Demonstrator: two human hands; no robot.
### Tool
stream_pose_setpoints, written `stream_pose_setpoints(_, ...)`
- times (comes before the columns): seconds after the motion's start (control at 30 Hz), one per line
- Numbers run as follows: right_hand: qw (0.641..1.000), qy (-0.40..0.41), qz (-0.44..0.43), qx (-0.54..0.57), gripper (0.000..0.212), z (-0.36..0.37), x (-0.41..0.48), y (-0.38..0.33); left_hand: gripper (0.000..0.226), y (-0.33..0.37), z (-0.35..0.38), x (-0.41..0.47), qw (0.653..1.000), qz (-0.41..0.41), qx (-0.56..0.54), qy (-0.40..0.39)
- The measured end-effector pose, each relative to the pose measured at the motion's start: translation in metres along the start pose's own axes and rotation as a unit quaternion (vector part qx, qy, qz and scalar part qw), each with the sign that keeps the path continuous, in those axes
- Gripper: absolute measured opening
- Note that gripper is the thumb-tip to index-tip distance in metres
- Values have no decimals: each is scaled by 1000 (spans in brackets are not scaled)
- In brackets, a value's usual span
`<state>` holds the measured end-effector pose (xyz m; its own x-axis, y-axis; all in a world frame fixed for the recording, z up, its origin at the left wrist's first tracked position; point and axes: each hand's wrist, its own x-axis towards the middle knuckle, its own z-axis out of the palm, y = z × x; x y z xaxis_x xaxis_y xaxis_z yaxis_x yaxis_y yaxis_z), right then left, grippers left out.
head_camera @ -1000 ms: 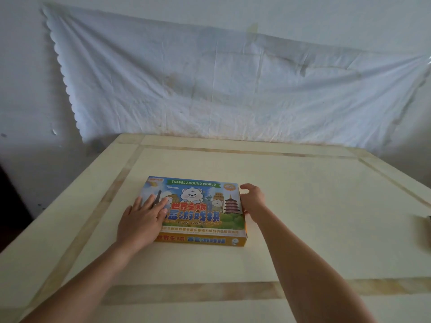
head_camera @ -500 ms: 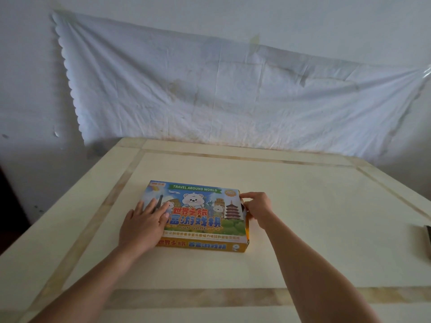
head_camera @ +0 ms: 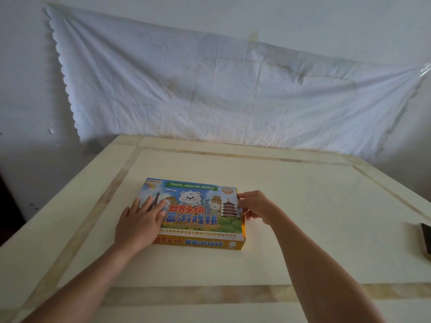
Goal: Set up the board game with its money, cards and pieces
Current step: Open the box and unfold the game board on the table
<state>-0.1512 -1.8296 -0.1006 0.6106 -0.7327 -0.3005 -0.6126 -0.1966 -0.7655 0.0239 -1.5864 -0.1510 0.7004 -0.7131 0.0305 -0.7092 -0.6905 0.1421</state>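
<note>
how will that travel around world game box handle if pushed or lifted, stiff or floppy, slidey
Probably stiff: the game box keeps crisp edges under the left hand resting flat on it. Likely slides on the smooth table. Low and flat, so unlikely to tip; the end at the right hand may flex.

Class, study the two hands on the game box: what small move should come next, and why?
Probably ease the right end open: the game box lies closed, the left hand presses flat on its top, and the right hand pinches its right edge.

Glossy printed cardboard game box [head_camera: 198, 206] on smooth cream table [head_camera: 303, 206]; creased white cloth [head_camera: 210, 89].
</note>
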Motion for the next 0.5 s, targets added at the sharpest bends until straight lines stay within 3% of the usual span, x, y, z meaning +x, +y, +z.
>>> stream_pose_setpoints(0.17,998,47,6,33,34,3,3,10,50,0,1,2,1000,-2,-7,-2)
stream_pose_setpoints(0.27,989,149,12,13,43,5,0,29,50,-1,1,1,1000,-1,-9,2)
stream_pose_setpoints(0.37,967,195,-44,-157,50,15,-10,40,49,0,1,1,1000,-2,-18,6)
stream_pose_setpoints(0.5,901,155,-151,-376,27,31,-27,41,49,-1,0,0,1000,6,-15,12)
